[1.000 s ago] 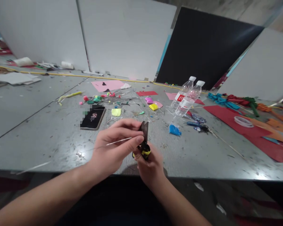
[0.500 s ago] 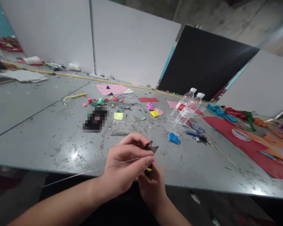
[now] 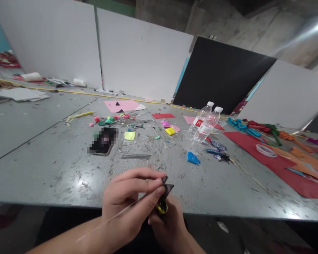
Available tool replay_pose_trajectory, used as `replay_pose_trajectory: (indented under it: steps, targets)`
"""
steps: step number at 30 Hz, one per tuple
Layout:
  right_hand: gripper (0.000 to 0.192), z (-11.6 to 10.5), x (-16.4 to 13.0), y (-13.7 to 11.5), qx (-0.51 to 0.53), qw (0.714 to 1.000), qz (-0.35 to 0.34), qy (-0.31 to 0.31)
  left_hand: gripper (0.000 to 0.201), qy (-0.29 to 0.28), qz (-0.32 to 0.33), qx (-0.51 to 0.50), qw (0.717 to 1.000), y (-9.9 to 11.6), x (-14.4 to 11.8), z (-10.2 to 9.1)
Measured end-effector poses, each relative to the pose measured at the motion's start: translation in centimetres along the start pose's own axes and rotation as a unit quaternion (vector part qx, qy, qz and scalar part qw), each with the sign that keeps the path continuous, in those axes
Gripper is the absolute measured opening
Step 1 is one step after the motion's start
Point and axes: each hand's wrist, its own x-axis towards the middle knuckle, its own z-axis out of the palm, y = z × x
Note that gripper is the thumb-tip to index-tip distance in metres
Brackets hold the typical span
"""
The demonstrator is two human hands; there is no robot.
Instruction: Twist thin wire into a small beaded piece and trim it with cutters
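Near the table's front edge, my left hand (image 3: 131,201) pinches a thin pale wire (image 3: 112,217) between thumb and fingers. The wire trails back over the wrist toward the lower left. Those fingertips lie right at the dark metal jaws of a pair of pliers (image 3: 169,189). My right hand (image 3: 172,220), lower and partly behind the left, is closed round the pliers' black and yellow handles. Both jaw tips point up and stand apart. Whether the wire's end lies between the jaws is hidden by my left fingers.
Beyond my hands lie a bundle of thin metal rods (image 3: 136,156), a wire coil (image 3: 124,148), a phone (image 3: 104,141) and a blue packet (image 3: 193,158). Two plastic bottles (image 3: 204,128) stand farther right. Red sheets (image 3: 254,148) cover the right side; white panels (image 3: 143,53) rise behind.
Both hands, with the wire and pliers, sit lower and slightly farther left in view, exposing more of the metal rods. The camera view has shifted a little too.
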Motion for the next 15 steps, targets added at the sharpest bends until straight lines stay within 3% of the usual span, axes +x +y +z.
replay_pose_trajectory:
  steps: [5, 10, 15]
  targets:
    - [0.023, 0.1, -0.2, 0.0, 0.059, 0.997, 0.013, -0.04, 0.029, -0.012, 0.031, 0.037, 0.999, 0.6, 0.2, 0.0]
    - [0.014, 0.6, -0.3, -0.2, 0.117, 0.993, -0.012, -0.011, 0.023, -0.034, 0.033, 0.046, 0.998, 0.5, 0.1, -0.1]
    - [0.033, 1.0, -0.5, -0.1, 0.177, 0.984, -0.018, -0.014, 0.017, -0.03, 0.015, 0.072, 0.997, 0.2, 0.0, -0.4]
